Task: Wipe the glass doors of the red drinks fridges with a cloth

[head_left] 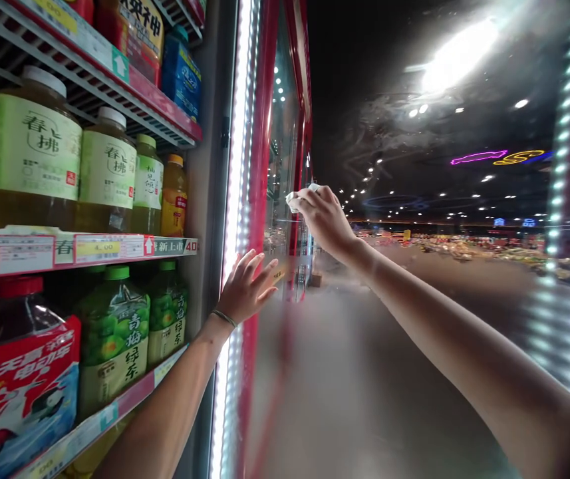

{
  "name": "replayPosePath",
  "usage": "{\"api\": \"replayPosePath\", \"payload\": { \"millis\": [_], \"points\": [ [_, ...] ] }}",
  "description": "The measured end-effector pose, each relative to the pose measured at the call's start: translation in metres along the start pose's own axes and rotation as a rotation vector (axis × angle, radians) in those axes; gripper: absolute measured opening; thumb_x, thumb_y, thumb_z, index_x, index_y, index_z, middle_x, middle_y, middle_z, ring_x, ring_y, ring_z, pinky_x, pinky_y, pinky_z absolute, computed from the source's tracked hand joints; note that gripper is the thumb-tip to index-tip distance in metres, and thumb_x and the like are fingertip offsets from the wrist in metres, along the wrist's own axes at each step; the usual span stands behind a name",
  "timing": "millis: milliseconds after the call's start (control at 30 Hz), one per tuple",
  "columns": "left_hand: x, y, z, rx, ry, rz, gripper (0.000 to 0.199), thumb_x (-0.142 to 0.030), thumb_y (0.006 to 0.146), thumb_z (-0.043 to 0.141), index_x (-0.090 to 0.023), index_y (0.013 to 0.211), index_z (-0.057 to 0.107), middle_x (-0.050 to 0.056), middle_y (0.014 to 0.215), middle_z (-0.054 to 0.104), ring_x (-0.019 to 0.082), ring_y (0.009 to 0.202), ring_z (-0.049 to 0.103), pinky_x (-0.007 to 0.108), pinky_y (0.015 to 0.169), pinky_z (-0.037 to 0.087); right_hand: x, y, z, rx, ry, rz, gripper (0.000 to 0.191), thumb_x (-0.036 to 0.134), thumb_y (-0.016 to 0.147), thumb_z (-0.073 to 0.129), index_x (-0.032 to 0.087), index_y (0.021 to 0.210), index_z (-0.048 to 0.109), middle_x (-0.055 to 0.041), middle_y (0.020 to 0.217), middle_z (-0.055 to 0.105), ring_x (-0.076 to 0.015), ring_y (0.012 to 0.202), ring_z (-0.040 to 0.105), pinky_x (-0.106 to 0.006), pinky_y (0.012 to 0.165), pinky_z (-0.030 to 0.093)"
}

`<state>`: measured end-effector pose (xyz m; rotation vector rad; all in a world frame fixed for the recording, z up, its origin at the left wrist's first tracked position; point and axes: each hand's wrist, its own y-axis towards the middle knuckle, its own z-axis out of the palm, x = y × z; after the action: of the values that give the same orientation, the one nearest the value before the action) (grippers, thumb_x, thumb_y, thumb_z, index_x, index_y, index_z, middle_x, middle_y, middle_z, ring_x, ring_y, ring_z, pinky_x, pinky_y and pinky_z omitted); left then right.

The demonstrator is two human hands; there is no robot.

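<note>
My left hand [247, 286] is spread with its fingers apart, against or just in front of the lit red edge of the fridge frame [257, 339]; whether it touches cannot be told. A dark band circles that wrist. Higher and further right, my right hand [327, 216] is closed around a crumpled white cloth [292, 201], possibly tissue, most of it hidden under the fingers. That hand is raised at a see-through glass door [389, 319], which shows reflections and smears.
At left, fridge shelves hold several drinks, including bottles with pale green labels [108, 166], green tea bottles [115, 339] and a red-capped bottle [20, 379]. LED strips [557, 206] run down the right side. Beyond the glass lie a floor and distant goods.
</note>
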<state>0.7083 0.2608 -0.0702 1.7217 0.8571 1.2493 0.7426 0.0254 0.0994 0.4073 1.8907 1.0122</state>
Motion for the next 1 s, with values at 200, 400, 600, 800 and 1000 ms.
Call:
{"api": "replayPosePath", "payload": {
  "millis": [200, 400, 600, 800, 1000],
  "points": [
    [0.002, -0.001, 0.002, -0.003, 0.009, 0.025, 0.065, -0.043, 0.104, 0.059, -0.031, 0.164, 0.039, 0.015, 0.150, 0.056, 0.038, 0.150, 0.046, 0.063, 0.119, 0.048, 0.008, 0.020, 0.015, -0.018, 0.031, 0.014, 0.046, 0.006, 0.102, 0.047, 0.024, 0.141, 0.065, -0.0108, 0.138, 0.069, -0.0327, 0.127, 0.054, -0.055, 0.111, 0.049],
    [0.005, -0.002, 0.002, 0.023, 0.028, 0.042, 0.064, -0.044, 0.103, 0.060, -0.032, 0.163, 0.041, 0.015, 0.150, 0.057, 0.039, 0.149, 0.046, 0.064, 0.117, 0.050, 0.020, 0.038, 0.031, -0.016, 0.091, -0.045, 0.046, 0.006, 0.103, 0.047, 0.027, 0.140, 0.066, -0.0068, 0.135, 0.071, -0.0293, 0.126, 0.055, -0.052, 0.113, 0.050],
    [0.007, -0.003, 0.004, 0.048, 0.003, 0.048, 0.062, -0.044, 0.103, 0.059, -0.033, 0.162, 0.043, 0.014, 0.150, 0.058, 0.038, 0.150, 0.047, 0.062, 0.118, 0.050, 0.032, 0.052, 0.040, 0.002, 0.102, -0.076, 0.041, 0.007, 0.104, 0.049, 0.025, 0.133, 0.071, -0.0066, 0.133, 0.072, -0.0298, 0.129, 0.057, -0.053, 0.116, 0.051],
    [0.011, -0.007, 0.002, 0.062, 0.013, 0.055, 0.054, -0.043, 0.103, 0.060, -0.031, 0.155, 0.051, 0.013, 0.148, 0.059, 0.038, 0.148, 0.049, 0.061, 0.116, 0.052, 0.056, 0.061, 0.052, 0.005, 0.118, -0.054, 0.041, 0.011, 0.104, 0.053, 0.031, 0.134, 0.071, -0.0029, 0.137, 0.071, -0.0291, 0.131, 0.056, -0.053, 0.116, 0.051],
    [0.014, -0.006, -0.002, 0.039, -0.025, 0.096, 0.054, -0.041, 0.102, 0.062, -0.031, 0.155, 0.052, 0.013, 0.144, 0.061, 0.036, 0.148, 0.049, 0.060, 0.119, 0.050, 0.028, -0.017, 0.010, 0.095, 0.124, -0.113, 0.046, 0.006, 0.101, 0.055, 0.030, 0.138, 0.068, -0.0038, 0.139, 0.071, -0.0272, 0.133, 0.056, -0.051, 0.116, 0.049]
  ]
}}
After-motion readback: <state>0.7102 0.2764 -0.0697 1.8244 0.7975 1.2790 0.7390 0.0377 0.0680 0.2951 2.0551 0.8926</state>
